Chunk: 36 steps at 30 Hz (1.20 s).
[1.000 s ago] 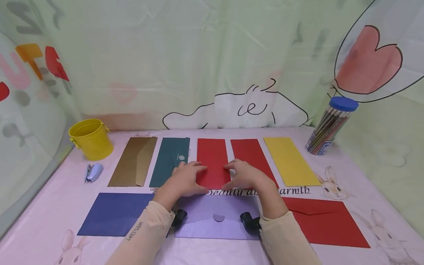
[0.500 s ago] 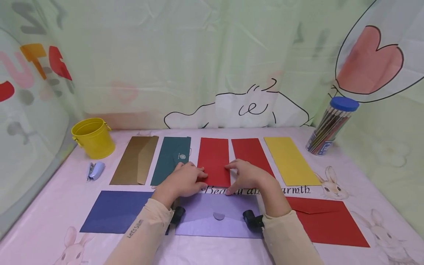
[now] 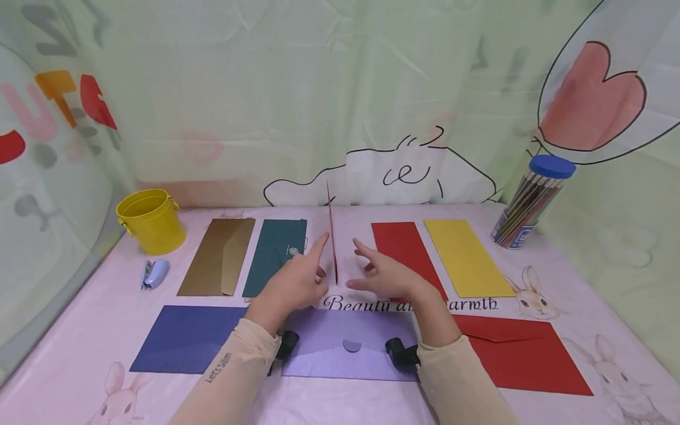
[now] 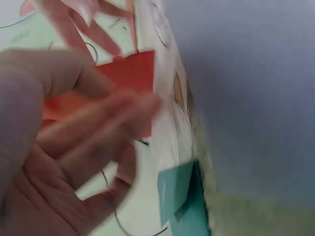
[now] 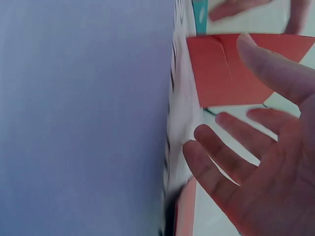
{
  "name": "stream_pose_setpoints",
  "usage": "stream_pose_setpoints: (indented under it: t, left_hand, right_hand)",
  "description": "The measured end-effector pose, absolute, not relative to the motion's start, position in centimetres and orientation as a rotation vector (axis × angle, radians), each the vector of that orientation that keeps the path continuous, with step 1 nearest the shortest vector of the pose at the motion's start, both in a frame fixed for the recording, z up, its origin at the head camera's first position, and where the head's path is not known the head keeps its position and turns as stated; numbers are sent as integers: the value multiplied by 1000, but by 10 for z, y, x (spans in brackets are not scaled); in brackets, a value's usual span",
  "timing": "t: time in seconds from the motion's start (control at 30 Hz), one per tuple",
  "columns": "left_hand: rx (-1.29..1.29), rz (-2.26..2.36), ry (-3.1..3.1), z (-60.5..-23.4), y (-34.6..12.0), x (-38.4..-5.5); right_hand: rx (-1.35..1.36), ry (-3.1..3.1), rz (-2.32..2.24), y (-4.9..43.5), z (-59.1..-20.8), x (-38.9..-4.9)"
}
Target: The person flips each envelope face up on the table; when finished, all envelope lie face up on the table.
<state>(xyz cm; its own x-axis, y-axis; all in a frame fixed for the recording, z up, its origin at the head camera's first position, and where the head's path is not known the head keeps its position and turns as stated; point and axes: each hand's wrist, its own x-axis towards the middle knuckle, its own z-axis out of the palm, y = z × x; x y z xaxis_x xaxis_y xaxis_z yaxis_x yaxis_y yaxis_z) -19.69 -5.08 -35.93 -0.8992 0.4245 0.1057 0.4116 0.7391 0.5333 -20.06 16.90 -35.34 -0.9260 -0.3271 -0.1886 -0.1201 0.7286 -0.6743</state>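
A red envelope stands on edge between the two hands, seen almost edge-on in the head view. In the right wrist view its broad red face shows. Left of it is my left hand, with the index finger stretched along its side; no finger wraps over the envelope, and whether the fingertips touch it is unclear. My right hand hovers to the right, fingers spread and apart from the envelope. Under the wrists lies a lavender envelope. A second red envelope lies partly beneath the right hand.
A brown envelope, a green one and a yellow one share the back row. In front lie a blue envelope and a wide red one. A yellow bucket, stapler and pencil jar stand outward.
The middle red envelope lay flat between my hands and now stands upright on edge. My left index finger has straightened and lifted; the right hand has shifted slightly left.
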Motion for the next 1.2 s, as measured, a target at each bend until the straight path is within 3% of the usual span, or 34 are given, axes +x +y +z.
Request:
stream_pose_setpoints:
  t: [0.6, 1.2]
  left_hand:
    - [318, 1518, 2727, -354, -47, -195]
    - [248, 1003, 2743, -363, -48, -194]
  right_hand:
    - [-499, 2622, -906, 154, -354, -197]
    - [-373, 2698, -785, 164, -352, -198]
